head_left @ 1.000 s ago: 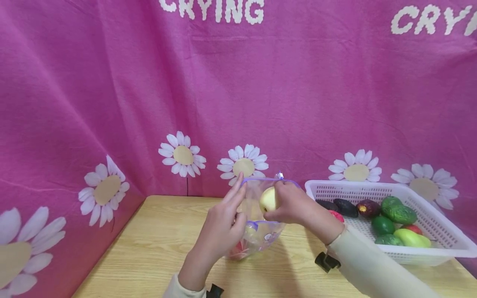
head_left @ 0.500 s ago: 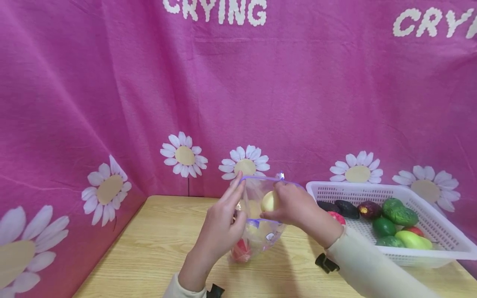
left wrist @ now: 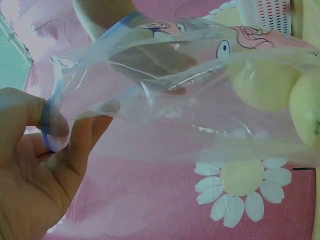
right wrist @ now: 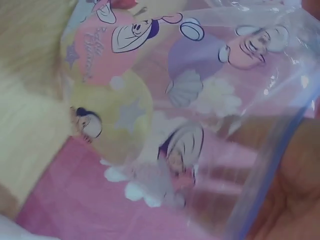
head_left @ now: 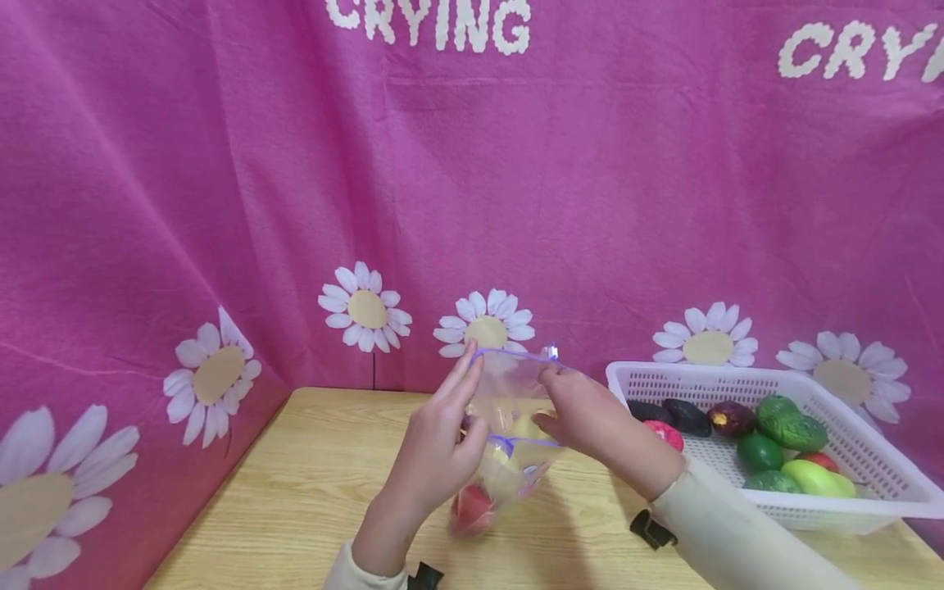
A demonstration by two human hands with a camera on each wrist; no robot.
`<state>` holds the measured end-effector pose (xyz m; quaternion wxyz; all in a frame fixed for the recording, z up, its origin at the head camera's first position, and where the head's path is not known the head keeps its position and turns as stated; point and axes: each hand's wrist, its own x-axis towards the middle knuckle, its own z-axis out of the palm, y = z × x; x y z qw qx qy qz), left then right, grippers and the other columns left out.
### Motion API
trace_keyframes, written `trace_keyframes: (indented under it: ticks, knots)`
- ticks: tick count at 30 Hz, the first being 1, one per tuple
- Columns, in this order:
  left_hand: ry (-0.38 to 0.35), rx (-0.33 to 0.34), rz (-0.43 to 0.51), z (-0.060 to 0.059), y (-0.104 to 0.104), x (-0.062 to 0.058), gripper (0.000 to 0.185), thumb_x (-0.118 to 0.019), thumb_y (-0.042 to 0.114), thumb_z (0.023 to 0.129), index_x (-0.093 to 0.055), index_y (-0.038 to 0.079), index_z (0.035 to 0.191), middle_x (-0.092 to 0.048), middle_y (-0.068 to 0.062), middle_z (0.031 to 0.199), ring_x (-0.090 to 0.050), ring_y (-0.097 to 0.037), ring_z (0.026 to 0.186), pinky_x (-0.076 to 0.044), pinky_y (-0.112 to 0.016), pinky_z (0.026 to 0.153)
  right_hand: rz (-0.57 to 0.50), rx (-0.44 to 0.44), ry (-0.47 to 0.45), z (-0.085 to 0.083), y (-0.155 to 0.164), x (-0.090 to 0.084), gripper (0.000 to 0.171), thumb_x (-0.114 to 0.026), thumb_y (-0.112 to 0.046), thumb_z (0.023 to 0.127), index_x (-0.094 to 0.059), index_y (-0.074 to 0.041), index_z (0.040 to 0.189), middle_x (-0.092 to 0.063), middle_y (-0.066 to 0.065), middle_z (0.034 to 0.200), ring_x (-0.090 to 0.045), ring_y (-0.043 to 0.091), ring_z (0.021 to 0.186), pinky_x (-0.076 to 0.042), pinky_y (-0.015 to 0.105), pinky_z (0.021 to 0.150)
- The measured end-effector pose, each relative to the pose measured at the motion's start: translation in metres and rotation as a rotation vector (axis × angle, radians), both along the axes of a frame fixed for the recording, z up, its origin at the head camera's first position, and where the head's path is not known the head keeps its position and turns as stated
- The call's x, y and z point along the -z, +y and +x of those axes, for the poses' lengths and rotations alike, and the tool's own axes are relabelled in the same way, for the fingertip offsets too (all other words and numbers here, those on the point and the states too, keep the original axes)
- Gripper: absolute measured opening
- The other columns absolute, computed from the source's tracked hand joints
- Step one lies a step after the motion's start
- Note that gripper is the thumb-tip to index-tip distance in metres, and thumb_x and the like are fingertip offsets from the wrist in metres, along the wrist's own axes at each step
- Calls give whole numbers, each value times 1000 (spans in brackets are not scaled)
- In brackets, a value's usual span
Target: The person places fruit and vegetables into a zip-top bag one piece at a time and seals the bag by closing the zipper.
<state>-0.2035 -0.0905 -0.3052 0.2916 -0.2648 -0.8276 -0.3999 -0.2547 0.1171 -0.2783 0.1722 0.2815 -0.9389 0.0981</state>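
Left hand [head_left: 438, 438] pinches zip bag [left wrist: 175, 135]; right hand [head_left: 593, 414] appears released inside. Yellow fruits [left wrist: 262, 85] are bagged; three-o'clock basket [head_left: 881, 504] holds produce [head_left: 760, 452].

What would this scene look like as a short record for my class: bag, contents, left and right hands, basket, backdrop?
Bag: clear, printed, purple-rimmed
Contents: a red fruit; at least two yellow fruits
Left hand: pinches the bag at its edge
Right hand: reaches into the bag's mouth, apparently holding nothing
Basket: white, on the wooden table to the person's right, holding mixed produce
Backdrop: pink cloth with white daisies and lettering
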Motion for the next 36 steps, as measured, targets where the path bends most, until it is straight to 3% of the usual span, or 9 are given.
trace_keyframes:
  ticks: [6, 8, 11, 16, 19, 23, 28, 32, 36]
  knots:
    - [-38, -46, 28, -2, -3, 0, 66, -55, 0, 88, -43, 2, 152, -30, 1, 165, -37, 2, 51, -47, -19, 51, -74, -252, 124, -7, 7, 6, 24, -76, -5, 84, -70, -2, 107, -70, 9, 107, -70, 25, 97, -59, 40, 82]
    - [-58, -67, 50, -2, -4, -1, 65, -56, 0, 88, -43, 1, 152, -31, -1, 165, -38, 1, 52, -47, -20, 51, -91, -259, 206, -7, 8, 5, 21, -76, -3, 83, -72, -3, 103, -67, 9, 108, -66, 26, 97, -57, 39, 81]
    - [-89, -91, 87, -4, -6, -2, 64, -56, 0, 88, -45, 2, 151, -33, -3, 164, -37, 0, 52, -44, -20, 49, -91, -156, 293, -4, 11, 2, 16, -76, -6, 81, -75, -6, 97, -63, 14, 113, -58, 31, 100, -53, 44, 81]
    - [-97, -98, 126, -5, -7, -2, 62, -57, -2, 89, -48, 2, 150, -37, -6, 162, -37, -1, 50, -40, -20, 46, -92, -44, 86, 4, 17, -5, 16, -71, -12, 83, -77, -2, 94, -69, 13, 102, -64, 30, 85, -55, 46, 75]
    - [-98, -86, 113, -6, -5, 0, 61, -57, -1, 90, -48, 2, 150, -40, -5, 160, -35, -1, 49, -40, -20, 46, -155, -121, -99, 5, 16, -9, 31, -71, -9, 83, -73, 6, 110, -72, 16, 99, -63, 15, 67, -56, 37, 68]
    - [-136, -37, 58, -4, -3, 0, 63, -54, 3, 92, -43, 5, 153, -39, -4, 161, -33, 1, 47, -38, -21, 43, -232, -205, -206, 6, 9, -14, 56, -78, -5, 77, -63, 8, 130, -73, 19, 110, -54, 2, 58, -52, 26, 62]
    - [-188, 26, -54, 0, -8, -2, 60, -50, 3, 92, -44, 2, 152, -40, -10, 159, -26, 2, 47, -33, -22, 44, -290, -104, -213, 2, 8, -20, 70, -79, -5, 72, -57, 7, 138, -70, 17, 110, -55, 13, 67, -52, 33, 68]
    - [-206, -3, -58, 2, -13, -3, 61, -50, 3, 92, -43, 5, 153, -36, -4, 162, -23, 0, 46, -30, -22, 43, -271, 25, -194, -5, 12, -21, 71, -77, -8, 73, -54, 11, 138, -67, 25, 119, -61, 28, 81, -52, 47, 85]
    - [-197, -43, -14, 0, -11, -2, 64, -52, 6, 95, -37, 9, 157, -29, 1, 165, -25, -1, 45, -29, -20, 41, -230, -10, -207, -8, 13, -22, 73, -74, -5, 76, -48, 13, 142, -59, 32, 132, -64, 39, 104, -50, 54, 99]
